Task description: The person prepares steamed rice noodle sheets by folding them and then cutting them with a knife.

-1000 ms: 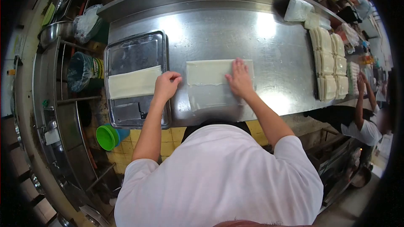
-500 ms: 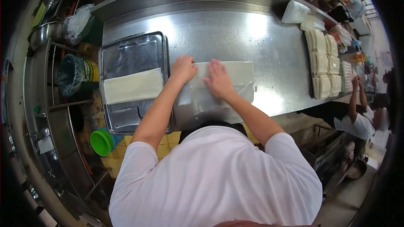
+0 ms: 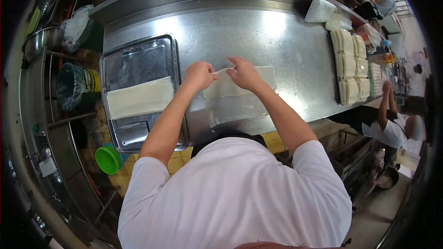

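A pale, flat rectangular dough sheet lies on the steel worktable, with a thin clear plastic film spread along its near side. My left hand is closed at the sheet's far left corner, pinching its edge between thumb and fingers. Over the far edge, a little to the right, my right hand has its thumb and forefinger apart. The edge between both hands looks slightly lifted. Left of my left arm, another pale folded sheet rests on a dark metal tray.
A cleaver-like metal blade lies in the tray's near end. Stacked pale wrapped packs and a clear plastic bag stand at the table's right. A green bucket sits on the floor. A co-worker stands at right.
My right hand has lifted from lying flat on the sheet and turned toward my left hand at the far edge. My left hand stays at the corner. The view has shifted slightly.
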